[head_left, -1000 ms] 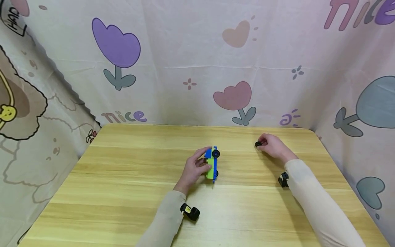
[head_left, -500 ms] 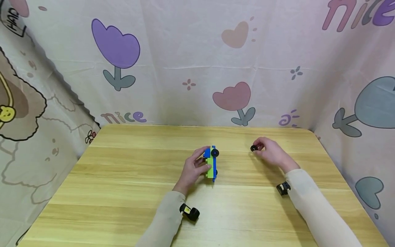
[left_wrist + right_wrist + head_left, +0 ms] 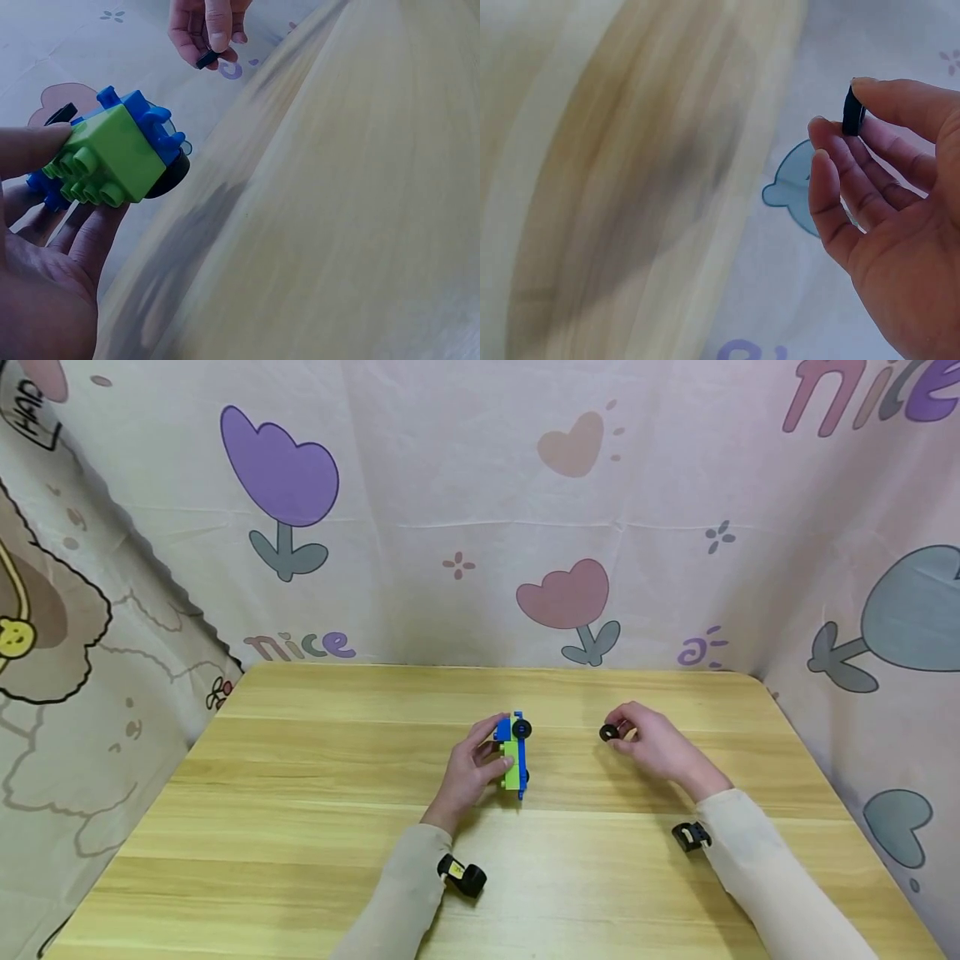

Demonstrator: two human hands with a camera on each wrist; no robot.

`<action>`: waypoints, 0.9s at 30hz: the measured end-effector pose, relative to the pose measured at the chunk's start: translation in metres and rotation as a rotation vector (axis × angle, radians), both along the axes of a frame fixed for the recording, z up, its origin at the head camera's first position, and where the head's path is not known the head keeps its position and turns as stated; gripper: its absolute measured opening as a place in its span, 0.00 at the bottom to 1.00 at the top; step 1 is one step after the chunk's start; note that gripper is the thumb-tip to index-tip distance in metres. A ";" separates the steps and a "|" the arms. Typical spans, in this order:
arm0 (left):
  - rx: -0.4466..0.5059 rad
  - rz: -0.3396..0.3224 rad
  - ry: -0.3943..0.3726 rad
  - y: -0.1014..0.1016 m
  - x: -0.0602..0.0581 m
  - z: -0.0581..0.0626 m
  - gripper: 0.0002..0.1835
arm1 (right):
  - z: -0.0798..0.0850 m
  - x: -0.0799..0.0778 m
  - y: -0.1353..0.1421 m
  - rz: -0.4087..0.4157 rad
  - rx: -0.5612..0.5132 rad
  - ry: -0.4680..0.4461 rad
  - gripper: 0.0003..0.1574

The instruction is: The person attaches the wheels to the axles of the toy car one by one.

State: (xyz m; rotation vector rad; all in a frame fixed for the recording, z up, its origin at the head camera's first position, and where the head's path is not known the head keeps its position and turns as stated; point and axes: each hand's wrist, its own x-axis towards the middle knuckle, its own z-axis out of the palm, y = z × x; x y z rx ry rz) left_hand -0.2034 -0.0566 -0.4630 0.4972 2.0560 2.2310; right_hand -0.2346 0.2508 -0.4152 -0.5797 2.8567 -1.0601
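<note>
A toy car of green and blue building blocks (image 3: 511, 760) is gripped by my left hand (image 3: 467, 772) between thumb and fingers, tipped so its wheeled side faces right. A black wheel (image 3: 522, 728) sits at its far end, and part of another shows lower down. In the left wrist view, the green block (image 3: 120, 154) shows round studs beside the thumb. To the right, my right hand (image 3: 654, 743) pinches a loose black wheel (image 3: 608, 732) between thumb and fingertips. That wheel (image 3: 853, 111) appears edge-on in the right wrist view, apart from the car.
A wooden table (image 3: 300, 793) lies beneath both hands. Patterned cloth (image 3: 435, 485) hangs behind its back edge and along both sides. A black wrist camera (image 3: 462, 877) is worn at the left sleeve, another camera (image 3: 691, 837) at the right.
My right hand has moved left and toward the front with the loose wheel, nearer the car. The wheel's open face has turned more into view. The left hand and car stay almost still.
</note>
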 end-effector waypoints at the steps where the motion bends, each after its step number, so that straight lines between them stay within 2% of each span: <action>1: -0.003 -0.001 -0.005 0.000 0.000 0.001 0.34 | 0.001 0.001 -0.001 0.003 -0.008 -0.001 0.17; 9: -0.031 0.003 -0.044 0.000 0.014 0.032 0.33 | 0.003 0.011 -0.010 0.021 -0.021 0.003 0.17; 18: -0.023 -0.001 -0.042 0.001 0.013 0.033 0.33 | 0.004 0.020 -0.015 0.041 -0.018 0.027 0.17; 27: 0.025 -0.058 -0.083 0.003 0.011 0.032 0.35 | 0.008 0.032 -0.022 0.054 -0.009 0.029 0.17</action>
